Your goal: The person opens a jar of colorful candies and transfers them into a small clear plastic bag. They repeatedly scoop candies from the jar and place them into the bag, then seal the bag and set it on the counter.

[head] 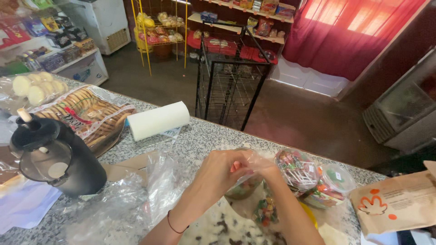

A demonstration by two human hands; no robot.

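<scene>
Both my hands meet over the speckled granite counter (pixel 200 136). My left hand (pixel 218 172) and my right hand (pixel 268 174) pinch the top of a small clear plastic bag (pixel 247 179) that holds colourful candies. Below the bag another cluster of wrapped candies (pixel 265 211) lies on the counter. A thin cord bracelet circles my left wrist. Just right of my hands stands a round clear container of lollipops (pixel 297 170), and beside it a second clear tub of sweets (pixel 331 186).
A white paper roll (pixel 156 120) lies on the counter, with bagged cookies (pixel 86 113) and buns (pixel 36 88) at left. A black lidded jug (pixel 54 156) stands near loose clear bags (pixel 136 195). A brown paper bag (pixel 399 202) sits right. Black wire rack (pixel 229 75) stands beyond.
</scene>
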